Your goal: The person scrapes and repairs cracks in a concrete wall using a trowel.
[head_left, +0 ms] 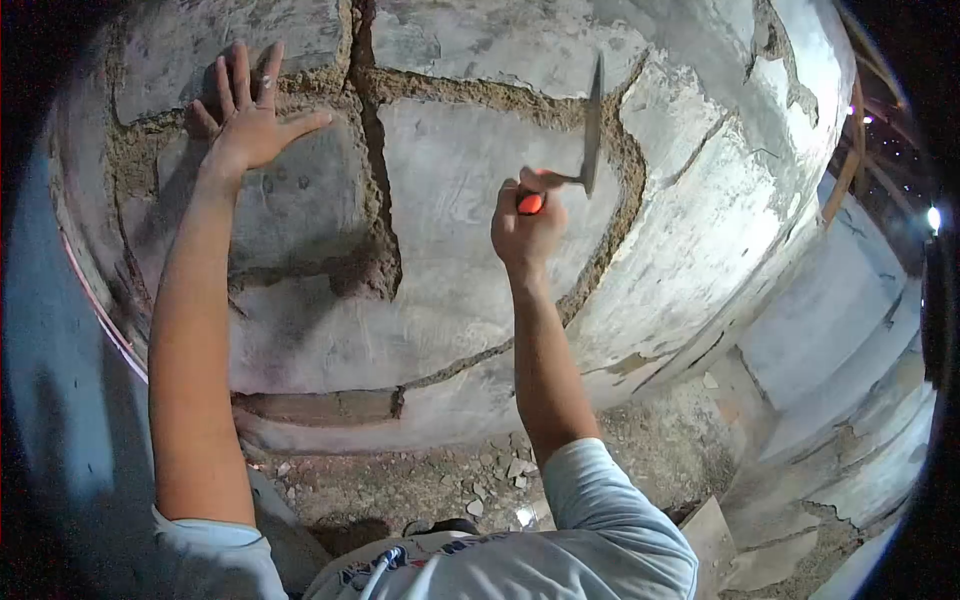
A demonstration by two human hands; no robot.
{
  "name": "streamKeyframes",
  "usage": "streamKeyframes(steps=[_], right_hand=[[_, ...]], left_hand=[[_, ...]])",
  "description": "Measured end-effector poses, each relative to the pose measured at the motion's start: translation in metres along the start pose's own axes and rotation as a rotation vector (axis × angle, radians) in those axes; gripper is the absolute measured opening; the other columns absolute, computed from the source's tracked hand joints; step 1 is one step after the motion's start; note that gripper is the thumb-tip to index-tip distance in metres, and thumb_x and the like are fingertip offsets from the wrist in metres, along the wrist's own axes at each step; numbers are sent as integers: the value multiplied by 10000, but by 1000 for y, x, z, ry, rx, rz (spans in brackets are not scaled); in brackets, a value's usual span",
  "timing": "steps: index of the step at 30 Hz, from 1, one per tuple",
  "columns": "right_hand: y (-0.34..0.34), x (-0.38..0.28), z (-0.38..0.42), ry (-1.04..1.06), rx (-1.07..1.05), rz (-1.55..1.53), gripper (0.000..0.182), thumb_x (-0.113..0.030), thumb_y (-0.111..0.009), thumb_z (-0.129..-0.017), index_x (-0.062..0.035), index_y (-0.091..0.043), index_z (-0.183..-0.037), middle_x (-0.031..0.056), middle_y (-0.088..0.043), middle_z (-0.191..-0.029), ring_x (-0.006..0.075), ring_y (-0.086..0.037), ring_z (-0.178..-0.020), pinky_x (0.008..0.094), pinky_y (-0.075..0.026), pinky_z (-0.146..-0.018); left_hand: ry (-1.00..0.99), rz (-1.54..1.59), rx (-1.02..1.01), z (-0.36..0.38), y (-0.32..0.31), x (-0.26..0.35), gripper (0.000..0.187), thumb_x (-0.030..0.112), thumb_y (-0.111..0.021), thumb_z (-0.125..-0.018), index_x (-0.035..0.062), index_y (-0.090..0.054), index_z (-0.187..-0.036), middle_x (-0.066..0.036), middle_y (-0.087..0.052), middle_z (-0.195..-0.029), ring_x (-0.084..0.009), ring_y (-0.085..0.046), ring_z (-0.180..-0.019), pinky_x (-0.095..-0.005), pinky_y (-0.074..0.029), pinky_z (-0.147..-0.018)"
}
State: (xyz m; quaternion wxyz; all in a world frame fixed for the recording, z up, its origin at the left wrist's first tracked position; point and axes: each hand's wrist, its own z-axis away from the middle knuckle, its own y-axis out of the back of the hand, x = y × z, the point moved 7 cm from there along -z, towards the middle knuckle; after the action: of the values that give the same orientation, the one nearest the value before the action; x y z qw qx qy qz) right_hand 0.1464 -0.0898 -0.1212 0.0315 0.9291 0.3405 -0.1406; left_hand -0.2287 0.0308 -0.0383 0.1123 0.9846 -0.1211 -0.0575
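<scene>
In the head view, a large curved grey plastered wall (460,240) fills the space before me, split by wide cracks that bare rough brown material. My left hand (250,130) lies spread on its upper left part, fingers apart, beside a crack. Wrapped round an orange-ended handle is my right hand (530,220), right of the middle. The handle belongs to a trowel (594,130), whose thin metal blade is seen nearly edge-on, pointing up. That blade overlaps the crack (628,165) running down the right side of a plaster slab.
Broken plaster chips (478,492) litter the dirt floor (400,478) below. Another cracked, rounded plaster surface (850,450) stands at the lower right. A blue wall (60,400) borders the left, and a bright lamp (934,218) shines at the far right.
</scene>
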Motion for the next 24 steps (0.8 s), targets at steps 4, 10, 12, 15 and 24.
streamKeyframes(steps=[4,10,12,15,24], right_hand=[[-24,48,13,3,-115,39,315,-165,-683,-890,-19,-673,-1170,110,-690,-865,249,-658,-780,401,-539,-805],[-1,18,1,-214,-115,65,274,-65,-641,-843,-35,-672,-1113,184,-691,-848,332,-707,-757,432,-564,-733],[3,-4,-4,44,-58,76,141,-69,-645,-856,-26,-637,-990,122,-662,-861,253,-643,-732,376,-538,-699],[-26,56,15,80,-35,-470,123,-121,-659,-876,-19,-622,-932,82,-643,-836,211,-603,-665,354,-514,-647],[-7,-13,2,70,-113,-43,67,-73,-653,-871,-21,-633,-909,87,-648,-807,193,-599,-658,330,-480,-627]], left_hand=[[-4,-5,20,-2,-1,-2,1178,914,-556,-758,446,82,-1631,-52,247,-1704,-354,248,-1552,-825,48,-1127],[-39,-22,63,-1,0,-1,1212,949,-529,-730,439,103,-1629,-50,250,-1704,-359,236,-1556,-822,55,-1125],[-29,-17,54,0,-1,0,1214,954,-524,-725,438,99,-1630,-42,248,-1705,-358,241,-1554,-822,62,-1124],[-20,5,53,-4,0,-1,1216,956,-522,-723,433,91,-1634,-39,248,-1706,-357,253,-1550,-820,72,-1121],[8,61,26,0,4,2,1122,890,-564,-780,482,55,-1622,-29,239,-1706,-361,225,-1557,-823,66,-1135]])
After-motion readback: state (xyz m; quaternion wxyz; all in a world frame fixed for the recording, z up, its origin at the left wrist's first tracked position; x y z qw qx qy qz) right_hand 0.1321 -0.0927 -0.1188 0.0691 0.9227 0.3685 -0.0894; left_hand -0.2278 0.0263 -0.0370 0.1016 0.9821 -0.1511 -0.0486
